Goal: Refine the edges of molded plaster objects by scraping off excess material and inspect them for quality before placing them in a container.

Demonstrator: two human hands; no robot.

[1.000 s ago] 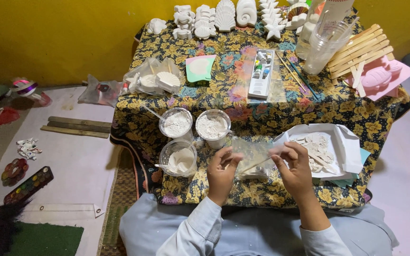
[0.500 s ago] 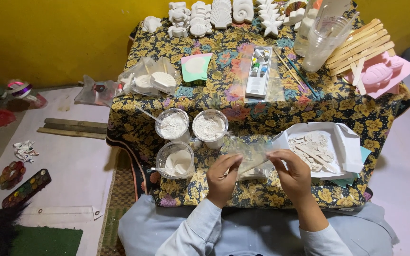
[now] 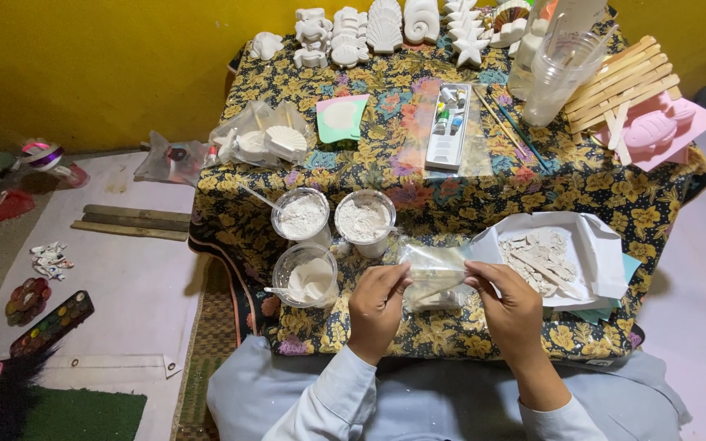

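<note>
Fingers of the left hand and those of the right hand are pressed together in a pinch on the two ends of a small clear plastic bag, which hangs stretched between them just above the near edge of the table. Compared with half a second ago and a second ago, the hands sit in nearly the same spot; the bag now looks pulled a little wider and flatter, so the person seems to be opening or smoothing it rather than putting it down. Whether anything lies inside the bag cannot be told.

Just left of the left hand stand three clear cups of white powder, one with a spoon. Right of the right hand lies a white paper tray of broken plaster pieces. Farther off are a paint palette and a row of white plaster figures.
</note>
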